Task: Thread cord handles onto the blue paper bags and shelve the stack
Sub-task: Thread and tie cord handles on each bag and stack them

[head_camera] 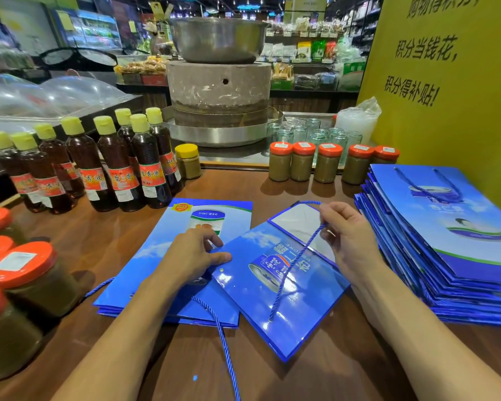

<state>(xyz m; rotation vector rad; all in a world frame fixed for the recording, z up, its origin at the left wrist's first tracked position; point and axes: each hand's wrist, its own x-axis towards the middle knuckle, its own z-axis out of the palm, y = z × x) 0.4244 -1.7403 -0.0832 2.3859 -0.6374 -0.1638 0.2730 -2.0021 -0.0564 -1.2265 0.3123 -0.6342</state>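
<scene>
One blue paper bag [298, 322] lies flat and skewed at the centre of the bench [315, 192], overlapping a small pile of bags [156, 256] on its left. The left hand [194, 256] holds the bag's left corner, thumb flat on top, fingers curled at the edge. The right hand [350, 235] pinches a blue cord [295, 267] between thumb and fingertips; the cord runs down to a hole near the bag's near edge. A tall stack of bags [446, 241] sits at the right edge. Oil bottles [122, 175] and orange-lidded jars [301, 163] line the far edge.
</scene>
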